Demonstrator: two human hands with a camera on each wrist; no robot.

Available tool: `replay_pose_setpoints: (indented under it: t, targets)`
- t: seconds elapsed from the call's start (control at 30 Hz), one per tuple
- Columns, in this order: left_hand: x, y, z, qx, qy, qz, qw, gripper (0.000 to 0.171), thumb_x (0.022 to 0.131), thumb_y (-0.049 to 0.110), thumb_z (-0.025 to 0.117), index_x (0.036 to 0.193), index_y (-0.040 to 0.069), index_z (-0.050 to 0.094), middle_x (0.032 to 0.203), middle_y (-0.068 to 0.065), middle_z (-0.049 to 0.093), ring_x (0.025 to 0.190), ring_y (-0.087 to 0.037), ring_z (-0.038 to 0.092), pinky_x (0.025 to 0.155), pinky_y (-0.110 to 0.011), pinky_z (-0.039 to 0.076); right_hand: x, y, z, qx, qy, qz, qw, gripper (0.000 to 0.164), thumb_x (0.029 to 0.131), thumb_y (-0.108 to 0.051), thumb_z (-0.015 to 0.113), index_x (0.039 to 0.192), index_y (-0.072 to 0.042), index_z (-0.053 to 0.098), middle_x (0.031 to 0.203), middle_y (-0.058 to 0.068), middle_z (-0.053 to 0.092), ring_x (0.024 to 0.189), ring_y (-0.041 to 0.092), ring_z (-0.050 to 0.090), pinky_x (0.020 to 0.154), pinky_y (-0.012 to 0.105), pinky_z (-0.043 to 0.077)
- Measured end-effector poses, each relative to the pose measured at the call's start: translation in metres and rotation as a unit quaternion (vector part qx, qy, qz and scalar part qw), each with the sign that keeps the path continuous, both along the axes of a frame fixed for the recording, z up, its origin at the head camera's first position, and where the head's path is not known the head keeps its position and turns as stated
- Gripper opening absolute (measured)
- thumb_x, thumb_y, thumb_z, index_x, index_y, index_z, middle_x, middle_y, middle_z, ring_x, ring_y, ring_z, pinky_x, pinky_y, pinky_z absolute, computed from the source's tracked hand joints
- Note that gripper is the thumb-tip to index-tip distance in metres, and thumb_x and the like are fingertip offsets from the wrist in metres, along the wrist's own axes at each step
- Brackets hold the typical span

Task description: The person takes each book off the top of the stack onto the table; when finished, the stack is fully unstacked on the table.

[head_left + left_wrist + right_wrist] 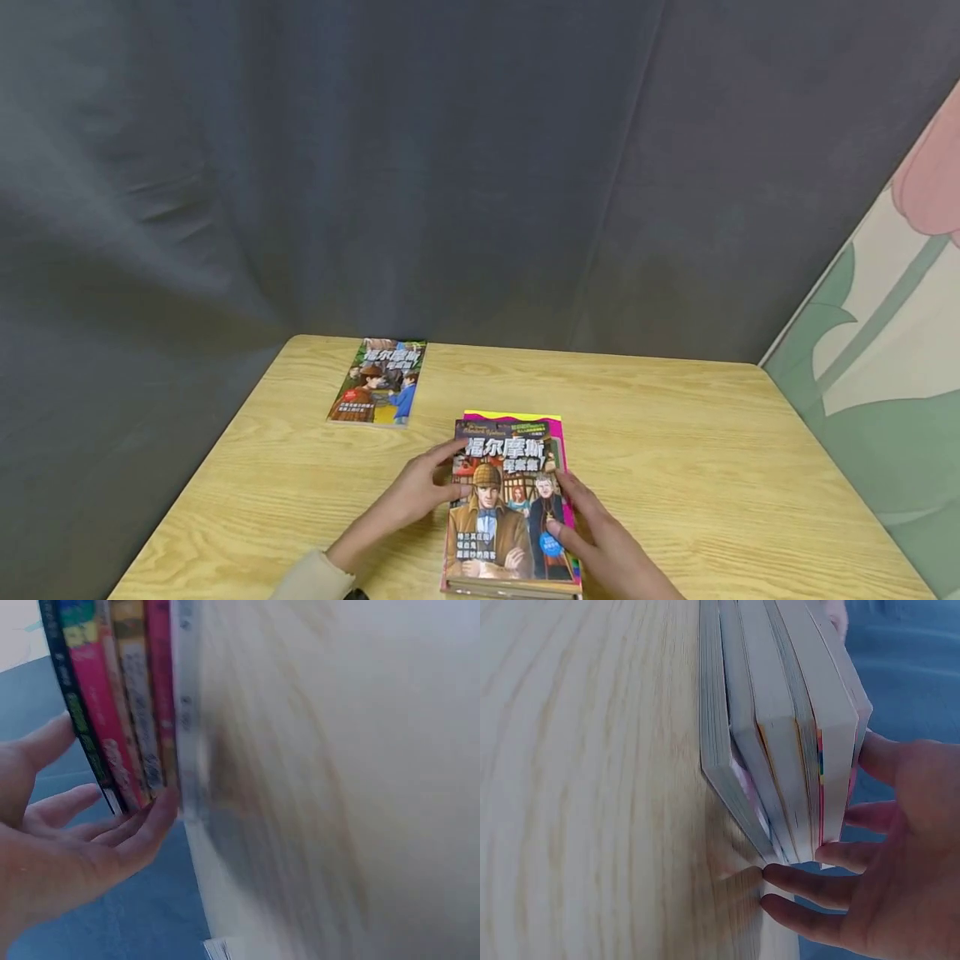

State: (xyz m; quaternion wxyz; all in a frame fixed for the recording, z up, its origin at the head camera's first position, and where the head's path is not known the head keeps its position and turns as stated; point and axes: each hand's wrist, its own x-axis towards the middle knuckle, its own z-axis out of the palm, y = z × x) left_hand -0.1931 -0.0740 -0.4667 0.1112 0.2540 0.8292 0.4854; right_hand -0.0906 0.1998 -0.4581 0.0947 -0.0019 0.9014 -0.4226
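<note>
A stack of several books stands near the table's front edge in the head view. On top lies a comic-style book [498,500] with a man in a checked cap on its cover; a pink and yellow book [557,427] peeks out beneath. My left hand [412,500] is at the stack's left side, thumb at the cover's edge. In the left wrist view its fingers reach along the colourful spines [139,697]. From the right, my right hand [611,546] touches the stack with spread, fairly straight fingers. The right wrist view shows them against the page edges [780,772].
Another book [378,383] with a similar cover lies flat at the back left of the wooden table [712,467]. A dark curtain [465,183] hangs behind the table, and a flower-patterned cloth [885,333] is on the right.
</note>
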Motion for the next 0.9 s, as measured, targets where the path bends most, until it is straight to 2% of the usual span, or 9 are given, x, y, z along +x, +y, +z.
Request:
replay_pose_setpoints:
  t: [0.17,0.3,0.37,0.5,0.57,0.63,0.73,0.8,0.9]
  targets:
    - [0.002,0.002,0.01,0.11,-0.045,0.012,0.9928,0.069,0.082,0.018,0.077,0.144,0.014,0.046,0.151,-0.017,0.035,0.117,-0.039,0.054,0.092,-0.042,0.051,-0.001,0.0,0.0,0.01,0.02,-0.001,1.0,0.074,0.091,-0.052,0.058,0.152,-0.02,0.031,0.156,0.017,0.025,0.136,0.049,0.027,0.097,0.069,0.034]
    - [-0.004,0.0,0.011,0.214,-0.148,-0.017,0.9654,0.075,0.082,0.008,0.076,0.148,0.02,0.041,0.156,-0.013,0.024,0.093,-0.024,0.065,0.076,-0.03,0.056,0.0,0.001,-0.001,0.004,0.035,-0.001,0.999,0.073,0.092,-0.052,0.057,0.152,-0.02,0.031,0.156,0.017,0.026,0.135,0.048,0.03,0.098,0.067,0.035]
    - [-0.008,-0.001,0.009,0.224,-0.182,-0.033,0.9569,0.079,0.082,0.007,0.075,0.149,0.024,0.038,0.151,-0.016,0.033,0.084,-0.021,0.066,0.068,-0.029,0.056,0.0,0.001,-0.001,0.0,0.042,0.0,0.999,0.072,0.093,-0.051,0.056,0.152,-0.02,0.03,0.156,0.017,0.026,0.135,0.048,0.031,0.098,0.066,0.035]
    - [-0.013,-0.005,0.004,0.222,-0.226,-0.062,0.9465,0.085,0.082,0.004,0.075,0.152,0.028,0.032,0.096,-0.015,0.065,0.066,-0.014,0.06,0.055,-0.029,0.056,0.001,0.0,-0.002,0.001,0.059,0.002,0.998,0.07,0.093,-0.049,0.057,0.152,-0.021,0.031,0.156,0.017,0.026,0.134,0.046,0.033,0.1,0.064,0.035]
    - [-0.015,-0.007,0.002,0.219,-0.233,-0.07,0.9447,0.086,0.083,0.004,0.074,0.152,0.028,0.029,0.066,-0.004,0.057,0.059,-0.012,0.053,0.053,-0.03,0.056,0.001,0.001,-0.002,-0.005,0.061,0.009,0.998,0.07,0.093,-0.048,0.057,0.153,-0.022,0.03,0.155,0.018,0.026,0.132,0.047,0.037,0.099,0.062,0.038]
    - [-0.015,-0.008,0.001,0.22,-0.233,-0.076,0.9443,0.086,0.083,0.003,0.073,0.153,0.026,0.027,0.059,0.001,0.047,0.057,-0.011,0.05,0.053,-0.03,0.056,0.0,0.004,-0.003,-0.016,0.047,0.02,0.999,0.071,0.094,-0.047,0.057,0.153,-0.022,0.028,0.156,0.018,0.025,0.13,0.048,0.039,0.097,0.06,0.041]
    - [-0.013,-0.01,0.001,0.217,-0.229,-0.077,0.9459,0.087,0.084,0.002,0.072,0.154,0.026,0.026,0.07,-0.006,0.053,0.058,-0.012,0.052,0.054,-0.031,0.056,0.001,0.011,-0.004,-0.043,0.006,0.046,0.998,0.073,0.094,-0.044,0.057,0.155,-0.02,0.024,0.155,0.022,0.024,0.126,0.05,0.042,0.092,0.055,0.047]
    - [-0.011,-0.011,0.002,0.21,-0.22,-0.077,0.9495,0.089,0.083,0.002,0.073,0.154,0.027,0.025,0.109,-0.022,0.058,0.066,-0.015,0.059,0.056,-0.031,0.057,0.002,0.016,-0.005,-0.052,-0.017,0.063,0.996,0.074,0.094,-0.042,0.058,0.155,-0.018,0.022,0.155,0.023,0.024,0.126,0.049,0.042,0.092,0.055,0.048]
    - [-0.01,-0.011,0.005,0.193,-0.195,-0.079,0.9582,0.092,0.082,0.005,0.075,0.154,0.03,0.023,0.155,-0.025,0.014,0.085,-0.026,0.065,0.06,-0.031,0.057,0.004,0.024,-0.007,-0.057,-0.02,0.092,0.994,0.076,0.094,-0.038,0.061,0.154,-0.012,0.022,0.153,0.026,0.027,0.125,0.044,0.046,0.092,0.044,0.049]
